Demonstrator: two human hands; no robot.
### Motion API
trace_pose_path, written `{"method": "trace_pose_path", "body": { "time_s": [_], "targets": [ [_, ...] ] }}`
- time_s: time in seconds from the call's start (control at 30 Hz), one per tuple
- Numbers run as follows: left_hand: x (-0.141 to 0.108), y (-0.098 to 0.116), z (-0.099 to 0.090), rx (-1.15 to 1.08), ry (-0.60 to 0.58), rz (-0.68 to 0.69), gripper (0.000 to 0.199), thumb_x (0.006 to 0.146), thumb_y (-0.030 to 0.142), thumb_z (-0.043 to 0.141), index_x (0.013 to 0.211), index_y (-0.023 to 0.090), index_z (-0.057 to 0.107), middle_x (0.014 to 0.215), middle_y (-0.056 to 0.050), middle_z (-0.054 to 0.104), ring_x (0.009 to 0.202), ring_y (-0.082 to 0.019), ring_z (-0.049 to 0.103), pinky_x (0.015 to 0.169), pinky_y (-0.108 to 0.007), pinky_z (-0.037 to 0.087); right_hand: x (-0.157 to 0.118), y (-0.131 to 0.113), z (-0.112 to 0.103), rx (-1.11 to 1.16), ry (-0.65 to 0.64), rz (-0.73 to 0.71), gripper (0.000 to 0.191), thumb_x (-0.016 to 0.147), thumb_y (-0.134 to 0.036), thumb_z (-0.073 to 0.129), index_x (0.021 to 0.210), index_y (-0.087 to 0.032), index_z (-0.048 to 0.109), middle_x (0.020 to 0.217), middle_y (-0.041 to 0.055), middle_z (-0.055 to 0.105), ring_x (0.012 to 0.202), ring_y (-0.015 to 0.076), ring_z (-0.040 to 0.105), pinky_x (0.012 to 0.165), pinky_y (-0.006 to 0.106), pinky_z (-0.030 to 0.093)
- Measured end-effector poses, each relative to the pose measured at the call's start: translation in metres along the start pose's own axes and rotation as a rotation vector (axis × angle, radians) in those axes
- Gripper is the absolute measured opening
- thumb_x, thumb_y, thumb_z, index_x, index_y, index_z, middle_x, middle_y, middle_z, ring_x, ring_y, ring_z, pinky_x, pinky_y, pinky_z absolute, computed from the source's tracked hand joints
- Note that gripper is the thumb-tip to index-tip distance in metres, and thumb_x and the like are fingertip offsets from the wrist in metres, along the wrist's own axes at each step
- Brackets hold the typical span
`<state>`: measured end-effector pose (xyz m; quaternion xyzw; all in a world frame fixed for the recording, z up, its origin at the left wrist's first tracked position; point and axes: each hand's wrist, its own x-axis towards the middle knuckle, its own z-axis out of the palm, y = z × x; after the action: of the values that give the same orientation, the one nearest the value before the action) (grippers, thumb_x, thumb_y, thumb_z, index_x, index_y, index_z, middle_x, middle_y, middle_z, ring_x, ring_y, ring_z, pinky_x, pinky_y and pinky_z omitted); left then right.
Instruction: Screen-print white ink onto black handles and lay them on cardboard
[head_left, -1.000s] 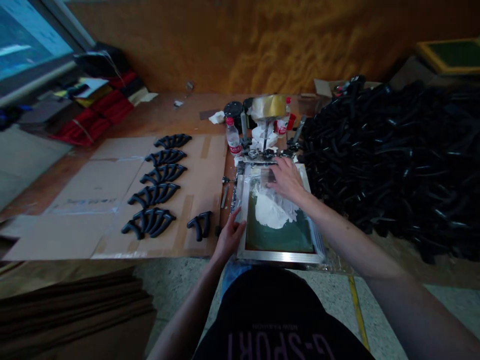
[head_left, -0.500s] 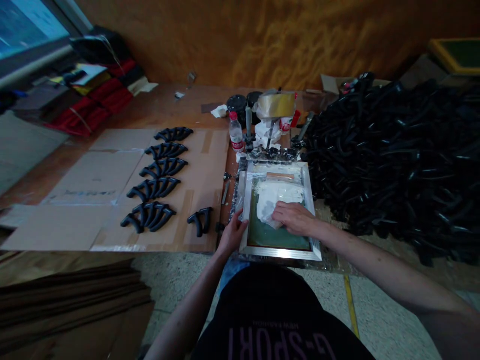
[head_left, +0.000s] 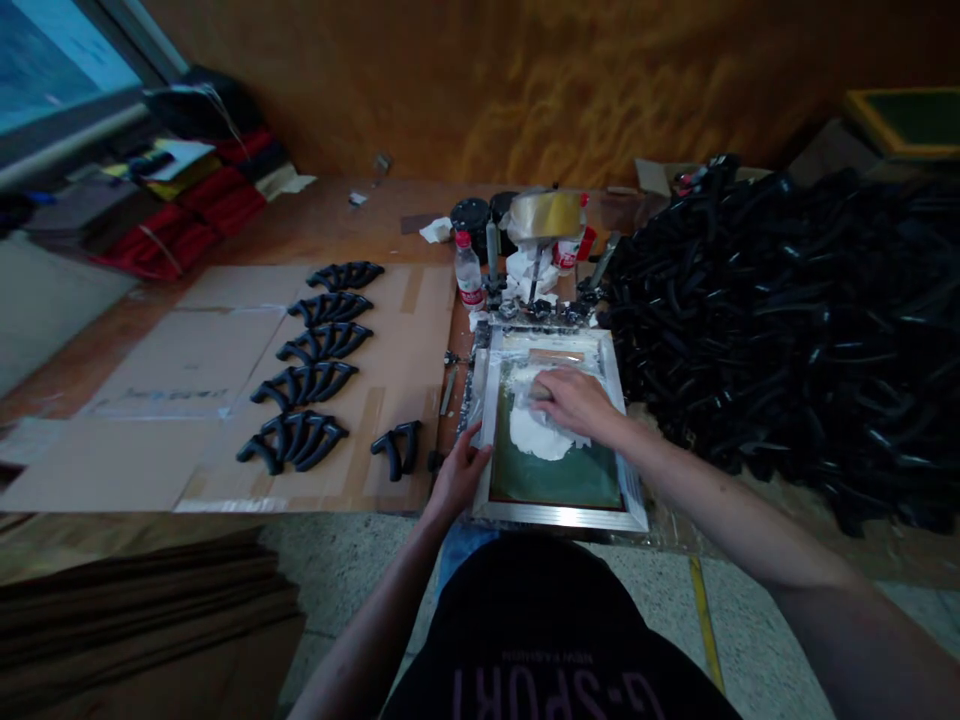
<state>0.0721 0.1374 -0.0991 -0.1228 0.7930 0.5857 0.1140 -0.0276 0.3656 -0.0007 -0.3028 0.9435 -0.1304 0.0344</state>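
Right hand (head_left: 574, 397) moved forward | fingers (head_left: 556, 382) curled round blurred scraper (head_left: 538, 392)

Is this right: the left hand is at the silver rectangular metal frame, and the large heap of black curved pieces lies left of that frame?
Not quite: the head view shows the large heap of black curved pieces lying right of the silver rectangular metal frame, not left. The left hand is indeed at the frame.

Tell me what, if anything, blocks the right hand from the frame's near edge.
Nothing visible does; only white paste and green screen lie between the right hand and that edge, with the left hand aside.
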Motion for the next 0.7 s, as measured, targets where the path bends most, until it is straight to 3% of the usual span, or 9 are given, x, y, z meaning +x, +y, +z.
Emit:
{"method": "trace_pose_path", "body": {
  "time_s": [0.1, 0.17, 0.33, 0.5, 0.7],
  "targets": [
    [-0.001, 0.0, -0.002, -0.009, -0.028, -0.002, 0.064, 0.085, 0.049, 0.055, 0.142, 0.02, 0.044, 0.069, 0.003, 0.056, 0.062, -0.012, 0.052, 0.059, -0.022, 0.041, 0.028, 0.012, -0.015, 0.018, -0.036, 0.097, 0.027, 0.084, -0.039, 0.065, 0.097, -0.016, 0.066, 0.099, 0.0096, 0.068, 0.097, 0.0253, 0.059, 0.083, 0.035, 0.043],
    [-0.001, -0.001, -0.002, -0.006, -0.031, -0.011, 0.064, 0.085, 0.05, 0.054, 0.142, 0.021, 0.044, 0.071, 0.003, 0.056, 0.065, -0.012, 0.054, 0.06, -0.022, 0.041, 0.036, 0.019, -0.016, 0.056, -0.007, 0.066, 0.033, 0.081, -0.04, 0.067, 0.102, -0.014, 0.067, 0.107, 0.012, 0.067, 0.107, 0.0282, 0.057, 0.091, 0.04, 0.043],
    [-0.002, 0.001, 0.0, -0.027, -0.008, -0.014, 0.063, 0.083, 0.049, 0.056, 0.14, 0.02, 0.047, 0.071, 0.002, 0.058, 0.065, -0.013, 0.055, 0.06, -0.022, 0.042, 0.03, 0.025, 0.0, 0.208, 0.024, 0.012, 0.061, 0.082, -0.042, 0.064, 0.133, -0.011, 0.054, 0.145, 0.0168, 0.047, 0.138, 0.0285, 0.037, 0.116, 0.047, 0.025],
    [-0.004, 0.003, -0.002, -0.07, 0.007, -0.01, 0.065, 0.082, 0.047, 0.059, 0.14, 0.02, 0.047, 0.067, 0.003, 0.055, 0.06, -0.012, 0.053, 0.057, -0.022, 0.041, 0.025, 0.022, 0.008, 0.266, -0.029, 0.096, 0.079, 0.084, -0.051, 0.059, 0.147, -0.009, 0.037, 0.151, 0.0176, 0.036, 0.143, 0.0284, 0.029, 0.119, 0.047, 0.02],
    [-0.005, 0.006, -0.005, -0.082, -0.046, -0.014, 0.066, 0.084, 0.051, 0.056, 0.142, 0.022, 0.042, 0.07, 0.004, 0.055, 0.062, -0.011, 0.053, 0.057, -0.021, 0.039, 0.023, 0.028, 0.0, 0.21, -0.032, 0.152, 0.076, 0.086, -0.053, 0.057, 0.145, -0.008, 0.04, 0.151, 0.017, 0.037, 0.141, 0.0288, 0.032, 0.118, 0.046, 0.023]
  ]
}}
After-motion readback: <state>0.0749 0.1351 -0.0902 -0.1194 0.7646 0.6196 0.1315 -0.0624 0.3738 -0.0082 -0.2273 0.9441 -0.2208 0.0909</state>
